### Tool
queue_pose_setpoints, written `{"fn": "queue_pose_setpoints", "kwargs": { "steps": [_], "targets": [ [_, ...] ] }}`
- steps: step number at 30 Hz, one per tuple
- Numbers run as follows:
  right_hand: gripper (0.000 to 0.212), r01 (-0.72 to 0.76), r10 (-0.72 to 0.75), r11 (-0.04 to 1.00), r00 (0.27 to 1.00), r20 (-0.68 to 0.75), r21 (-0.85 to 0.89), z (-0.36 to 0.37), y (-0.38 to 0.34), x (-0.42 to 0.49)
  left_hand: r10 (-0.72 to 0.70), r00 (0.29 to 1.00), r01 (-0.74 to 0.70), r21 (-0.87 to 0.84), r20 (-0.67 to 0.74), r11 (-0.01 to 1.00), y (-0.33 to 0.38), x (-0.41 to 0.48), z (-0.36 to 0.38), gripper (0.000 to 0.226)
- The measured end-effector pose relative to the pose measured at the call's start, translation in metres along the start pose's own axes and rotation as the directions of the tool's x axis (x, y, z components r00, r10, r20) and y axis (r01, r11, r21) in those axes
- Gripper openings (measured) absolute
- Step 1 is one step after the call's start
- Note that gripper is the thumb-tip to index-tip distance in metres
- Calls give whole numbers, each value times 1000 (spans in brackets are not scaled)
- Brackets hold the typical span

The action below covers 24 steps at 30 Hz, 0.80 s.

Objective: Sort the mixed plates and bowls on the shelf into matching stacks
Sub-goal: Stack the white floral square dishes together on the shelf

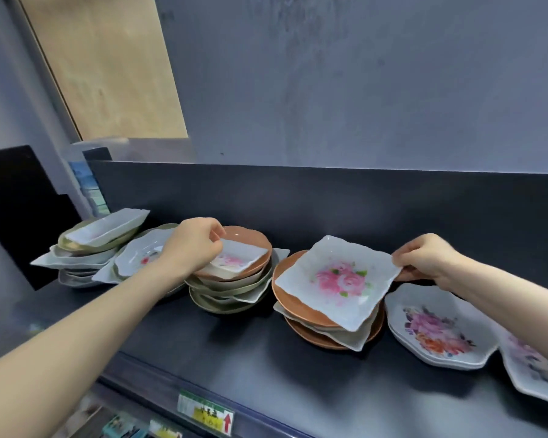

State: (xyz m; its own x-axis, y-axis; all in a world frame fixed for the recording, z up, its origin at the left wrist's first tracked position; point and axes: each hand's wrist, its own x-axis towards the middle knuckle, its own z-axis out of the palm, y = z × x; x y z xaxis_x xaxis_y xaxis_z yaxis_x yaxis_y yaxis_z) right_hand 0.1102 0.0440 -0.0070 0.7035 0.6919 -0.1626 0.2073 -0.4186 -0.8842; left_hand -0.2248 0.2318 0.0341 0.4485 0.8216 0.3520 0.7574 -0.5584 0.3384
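Note:
My left hand pinches the far corner of a small white square rose dish that lies in a brown bowl atop a mixed stack of olive and white bowls. With my right hand I pinch the right corner of a larger white square rose plate, which sits tilted on a stack of brown round plates and white square plates. At the right lie white octagonal floral plates.
A leaning pile of white and olive dishes fills the shelf's left end, topped by a white rectangular dish. Another floral plate lies under my right forearm. The dark shelf has a back wall and a labelled front edge.

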Motion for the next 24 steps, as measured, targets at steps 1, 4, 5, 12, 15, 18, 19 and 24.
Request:
{"fn": "queue_pose_setpoints", "kwargs": {
  "steps": [1,4,5,12,15,18,19,24],
  "targets": [
    [8,2,-2,999,1000,-10,44,-5,-2,-2,-3,1000,3,29,-11,1000,-5,3,-2,23],
    [10,3,-1,989,1000,-16,150,-8,-8,-11,-15,999,20,145,-38,989,-23,16,-8,25],
    [11,0,1,984,1000,-11,178,-6,-10,-14,-34,999,40,185,-36,982,-28,20,-9,26],
    [11,-37,27,957,999,38,288,12,-18,-26,-301,946,218,445,124,869,-42,32,-8,24],
    [11,-46,34,957,998,48,288,13,-15,-28,-367,920,274,442,139,854,-45,35,-8,26],
    [11,-51,40,960,998,45,274,14,-12,-29,-392,909,308,409,138,859,-49,36,-10,16],
    [11,-52,42,961,998,43,271,13,-11,-30,-393,908,316,385,142,867,-49,35,-12,14],
    [11,-48,38,954,999,39,296,1,-8,-37,-384,915,374,93,124,923,-48,39,-26,22]
  ]
}}
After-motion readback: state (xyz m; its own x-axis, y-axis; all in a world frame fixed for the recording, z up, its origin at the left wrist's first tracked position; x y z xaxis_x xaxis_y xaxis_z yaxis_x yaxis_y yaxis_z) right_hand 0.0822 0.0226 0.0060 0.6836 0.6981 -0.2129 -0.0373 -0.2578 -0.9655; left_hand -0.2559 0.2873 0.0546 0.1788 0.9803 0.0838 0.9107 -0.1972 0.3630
